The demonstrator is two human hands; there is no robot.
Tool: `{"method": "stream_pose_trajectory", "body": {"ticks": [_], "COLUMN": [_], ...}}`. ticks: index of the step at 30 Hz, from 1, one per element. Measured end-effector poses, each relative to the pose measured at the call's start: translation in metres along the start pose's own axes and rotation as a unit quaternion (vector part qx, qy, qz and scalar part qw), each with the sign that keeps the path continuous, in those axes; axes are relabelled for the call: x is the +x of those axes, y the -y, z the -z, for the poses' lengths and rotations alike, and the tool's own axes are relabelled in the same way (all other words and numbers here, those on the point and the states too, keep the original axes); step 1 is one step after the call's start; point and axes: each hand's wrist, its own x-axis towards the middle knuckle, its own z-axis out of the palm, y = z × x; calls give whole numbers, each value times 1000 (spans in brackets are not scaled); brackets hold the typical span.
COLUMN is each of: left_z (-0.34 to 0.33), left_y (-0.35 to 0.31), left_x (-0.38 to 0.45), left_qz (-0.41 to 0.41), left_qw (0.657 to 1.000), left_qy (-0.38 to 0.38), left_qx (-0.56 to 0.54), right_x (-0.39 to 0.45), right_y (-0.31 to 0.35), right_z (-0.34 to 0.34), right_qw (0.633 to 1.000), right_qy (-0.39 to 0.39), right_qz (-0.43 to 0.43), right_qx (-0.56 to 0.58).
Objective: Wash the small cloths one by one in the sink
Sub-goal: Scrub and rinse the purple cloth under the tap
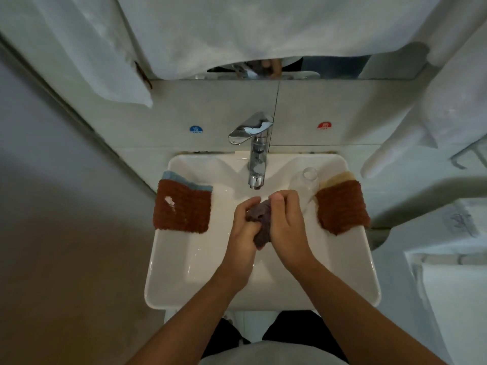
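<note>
Both hands meet over the middle of the white sink [168, 259], just below the spout of the chrome tap [257, 151]. The left hand [243, 227] has its fingers curled round the lower left part of a bunched dark purplish cloth [261, 219], and the right hand [286, 222] grips the same cloth from the right, thumb on top and fingers wrapped over it. The cloth is squeezed between the two palms, with a crumpled end sticking out at the bottom toward the lower centre of the frame.

On the left rim of the sink, at centre left of the frame, lies a rust-brown cloth [183, 210] with a small white mark on it; it rests on top of a light blue cloth [184, 180] whose edge shows above it. On the right rim lies another rust-brown cloth [341, 208], draped over the edge, with a beige cloth [338, 179] peeking out behind it. Just left of that pile, a clear glass bottle [303, 185] lies tilted, partly hidden by the right hand.

On the tiled wall above the tap are a blue sticker [196, 129] at left and a red sticker [324, 125] at right. White towels [263, 22] hang across the top of the frame.
</note>
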Motion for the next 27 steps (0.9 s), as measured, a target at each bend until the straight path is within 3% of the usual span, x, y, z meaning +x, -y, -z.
{"method": "stream_pose_trajectory", "body": {"ticks": [6, 12, 15, 21, 27], "left_z": [-4, 14, 22, 24, 18], "left_y": [9, 40, 49, 55, 55], "left_x": [22, 47, 61, 70, 64], "left_qz": [-4, -24, 17, -3, 7], "left_qw": [990, 953, 959, 960, 974], "left_qy": [-90, -79, -94, -70, -152], "left_qx": [106, 293, 267, 272, 165], "right_x": [5, 21, 32, 42, 44], "right_y": [-16, -51, -64, -77, -74], "right_z": [-29, -43, -49, -54, -52], "right_qw": [1000, 997, 995, 996, 995], "right_qy": [-1, -28, -28, -1, -2], "right_qz": [4, -47, -60, -77, -78], "right_qx": [-24, -48, -69, -35, -68]}}
